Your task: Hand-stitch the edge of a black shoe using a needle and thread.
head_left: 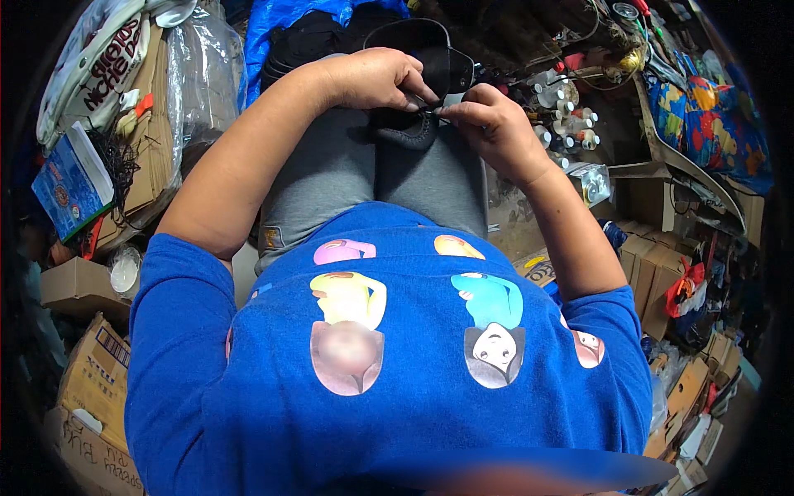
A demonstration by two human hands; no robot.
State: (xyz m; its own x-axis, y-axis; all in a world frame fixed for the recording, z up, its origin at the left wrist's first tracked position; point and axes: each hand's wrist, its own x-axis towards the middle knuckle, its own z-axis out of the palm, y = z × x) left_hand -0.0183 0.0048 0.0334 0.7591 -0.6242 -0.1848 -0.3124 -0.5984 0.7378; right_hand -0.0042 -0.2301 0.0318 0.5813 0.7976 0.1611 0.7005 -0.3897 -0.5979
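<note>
Head view, looking down: the left hand (376, 76) of a person, seemingly seated, bends in at the wrist, its thumb and fingers apparently clamped on the edge of a black item (405, 135). The right hand (496, 128) meets it from the other side, thumb and forefinger pinched together; whatever they grip is too small to make out.

The black item lies right at the fingertips and just below them, above the gap between the thighs. Its curved, ridged lower edge shows under the hands, while a black part with a shiny rim (449, 41) rises beyond; whether the two are one piece cannot be told.

With both hands busy at one small spot, the work looks under way rather than finished. How much of the edge is done, and how much is left, cannot be read from this angle.

Beneath the hands spread grey trousers (318, 186) and, closer in, a blue shirt (422, 347) printed with cartoon figures. Clear bottles (571, 124) cluster to the right, near a blue patterned cloth (715, 124). To the left, a clear plastic bag (203, 78) stands by upright cardboard (153, 153), with a blue-covered book (70, 186) farther out.
</note>
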